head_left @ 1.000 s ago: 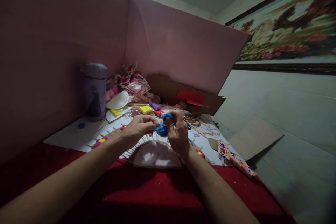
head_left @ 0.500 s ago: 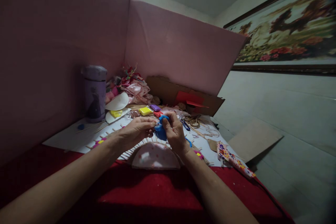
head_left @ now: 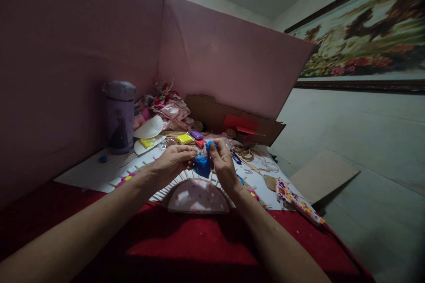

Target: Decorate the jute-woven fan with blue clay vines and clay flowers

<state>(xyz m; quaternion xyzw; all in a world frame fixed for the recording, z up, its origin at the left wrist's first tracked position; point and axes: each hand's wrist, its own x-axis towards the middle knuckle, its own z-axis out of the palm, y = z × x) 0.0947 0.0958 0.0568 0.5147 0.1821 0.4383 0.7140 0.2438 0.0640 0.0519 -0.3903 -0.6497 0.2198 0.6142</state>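
Note:
Both my hands meet over the table and pinch a lump of blue clay (head_left: pixel 202 164) between them. My left hand (head_left: pixel 174 162) grips its left side with curled fingers. My right hand (head_left: pixel 222 162) pinches its upper right part with thumb and fingertips. Just below the hands lies a half-round pink dotted paper fan (head_left: pixel 198 196) with wooden sticks fanning out from its rim.
A purple lidded bottle (head_left: pixel 120 116) stands at the left by the pink cardboard screen (head_left: pixel 232 59). Yellow clay (head_left: pixel 184 139), purple clay (head_left: pixel 197 134), paper plates (head_left: pixel 149 127), pink wrappers (head_left: pixel 172 110), string and a patterned strip (head_left: pixel 299 203) litter the white sheet. Red cloth (head_left: pixel 199 243) covers the near table.
My hands have shifted slightly left and nearer each other. The blue clay looks more pulled and squeezed between the fingers than one second ago.

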